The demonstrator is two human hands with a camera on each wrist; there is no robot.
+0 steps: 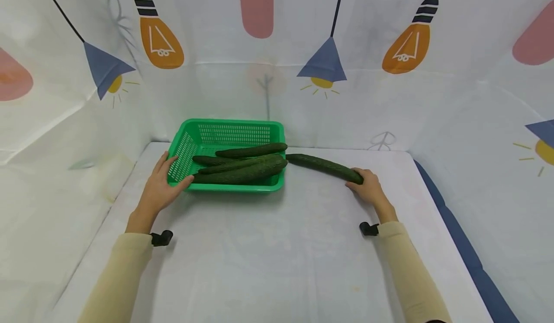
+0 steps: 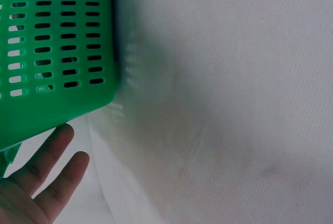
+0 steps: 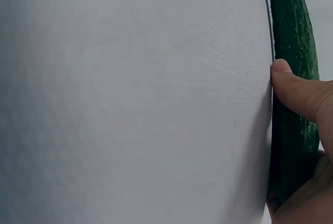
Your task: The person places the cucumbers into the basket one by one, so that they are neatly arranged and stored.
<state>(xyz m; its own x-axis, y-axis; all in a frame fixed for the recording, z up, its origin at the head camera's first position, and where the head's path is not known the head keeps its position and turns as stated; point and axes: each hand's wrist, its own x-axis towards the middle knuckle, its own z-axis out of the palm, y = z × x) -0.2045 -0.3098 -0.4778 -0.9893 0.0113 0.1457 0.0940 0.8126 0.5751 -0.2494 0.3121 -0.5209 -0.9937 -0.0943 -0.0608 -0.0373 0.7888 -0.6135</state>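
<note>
In the head view my right hand [image 1: 367, 186] grips the right end of a long dark green cucumber [image 1: 322, 164] over the white table, right of the basket. The right wrist view shows the thumb [image 3: 299, 90] laid across that cucumber [image 3: 296, 31]. The cucumber's far end comes up close to the right side of a green slotted basket [image 1: 235, 188]. At the basket's front left corner is my left hand [image 1: 159, 188], fingers spread along the side and thumb at the front rim. Two nearly straight fingers [image 2: 67, 174] show beside the basket wall [image 2: 57, 96] in the left wrist view.
Several cucumbers [image 1: 242, 173] lie in the basket, their right ends resting at its right rim. The basket stands near the back of the white table [image 1: 277, 255]. A white printed sheet [image 1: 277, 92] hangs behind, and blue cloth [image 1: 459, 236] lines the right table edge.
</note>
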